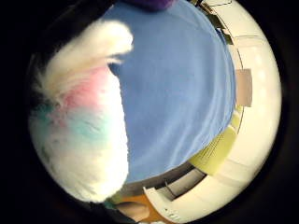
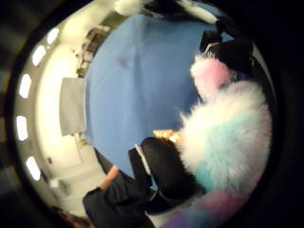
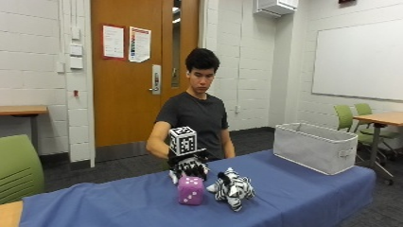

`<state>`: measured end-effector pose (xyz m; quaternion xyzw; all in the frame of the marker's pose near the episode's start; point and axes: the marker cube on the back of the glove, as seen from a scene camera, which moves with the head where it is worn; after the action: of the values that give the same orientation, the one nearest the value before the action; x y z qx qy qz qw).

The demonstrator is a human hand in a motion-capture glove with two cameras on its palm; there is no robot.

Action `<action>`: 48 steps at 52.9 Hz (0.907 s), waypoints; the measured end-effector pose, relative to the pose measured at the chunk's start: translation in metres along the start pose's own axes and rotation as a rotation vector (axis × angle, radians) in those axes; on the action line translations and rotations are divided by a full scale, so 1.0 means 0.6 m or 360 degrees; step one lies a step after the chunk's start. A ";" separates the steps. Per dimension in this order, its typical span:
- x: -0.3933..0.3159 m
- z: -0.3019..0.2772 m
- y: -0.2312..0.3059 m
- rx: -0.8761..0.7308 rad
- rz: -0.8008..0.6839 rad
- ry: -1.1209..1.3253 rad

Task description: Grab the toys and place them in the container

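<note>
Fluffy white fur with pink and pale blue patches fills both palm views: that is the plush (image 2: 228, 137) my grip (image 3: 188, 165) has curled round. From the outside view my gloved fingers wrap it just above the surface (image 3: 113, 201), behind the dice. I cannot tell for sure whether it hangs clear of the blue cloth or rests on it; the palm views show cloth beyond the fur, so I judge it is lifted a little.

I hold it from above, fingers closed over its body, because soft fur gives way and a wrap round the bulk is the safest way to carry it.

Pink dice (image 3: 190, 190) sits at 6 o'clock from my hand, just beside it, white dots facing the camera. Zebra (image 3: 232, 189) lies at about 4 o'clock, near the dice but apart from it. Both wait on the cloth, untouched.

Grey bin (image 3: 315, 146) stands well apart at 3 o'clock, near the far end of the surface, open side up. That is why the plush must travel across: I judge the task is at its first carry, with two toys left.

The carry calls for a sweep toward 3 o'clock, passing behind the zebra so I do not knock it. The risk I see is the fur slipping in my fingers on the way
</note>
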<state>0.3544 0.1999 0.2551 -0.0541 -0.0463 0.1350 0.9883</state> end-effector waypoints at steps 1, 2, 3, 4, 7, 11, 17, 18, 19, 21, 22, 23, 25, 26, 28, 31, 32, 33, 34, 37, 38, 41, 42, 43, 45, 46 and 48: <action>0.004 0.002 0.004 0.0000 0.0008 -0.0004; 0.008 0.003 0.009 0.0001 0.0016 -0.0007; 0.011 0.004 0.012 0.0004 0.0024 -0.0010; 0.013 0.005 0.015 0.0007 0.0029 -0.0013; 0.018 0.006 0.021 0.0004 0.0041 -0.0012; 0.026 0.005 0.029 -0.0026 0.0050 -0.0008; 0.040 0.003 0.038 -0.0028 0.0068 -0.0001; 0.043 0.002 0.038 -0.0015 0.0073 0.0000; 0.046 0.001 0.037 0.0014 0.0088 0.0001; 0.053 -0.002 0.026 0.0150 0.0178 0.0005; 0.056 -0.004 0.019 0.0232 0.0234 0.0008; 0.059 -0.005 0.016 0.0276 0.0261 0.0011; 0.063 -0.007 0.031 0.0220 0.0193 0.0021; 0.065 -0.007 0.040 0.0178 0.0140 0.0029; 0.068 -0.009 0.050 0.0161 0.0084 0.0048; 0.066 -0.012 0.054 0.0204 0.0084 0.0085; 0.065 -0.013 0.053 0.0220 0.0087 0.0101; 0.064 -0.014 0.052 0.0236 0.0089 0.0119; 0.063 -0.016 0.049 0.0252 0.0091 0.0139; 0.061 -0.021 0.041 0.0280 0.0090 0.0177; 0.061 -0.024 0.038 0.0276 0.0088 0.0179; 0.059 -0.032 0.028 0.0248 0.0084 0.0167; 0.057 -0.035 0.025 0.0239 0.0080 0.0160; 0.054 -0.038 0.023 0.0226 0.0076 0.0147; 0.045 -0.048 0.018 0.0193 0.0070 0.0108; 0.040 -0.055 0.015 0.0181 0.0068 0.0088; 0.028 -0.072 0.009 0.0179 0.0064 0.0057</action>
<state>0.3739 0.2056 0.2130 -0.0018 -0.0199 0.1561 0.9875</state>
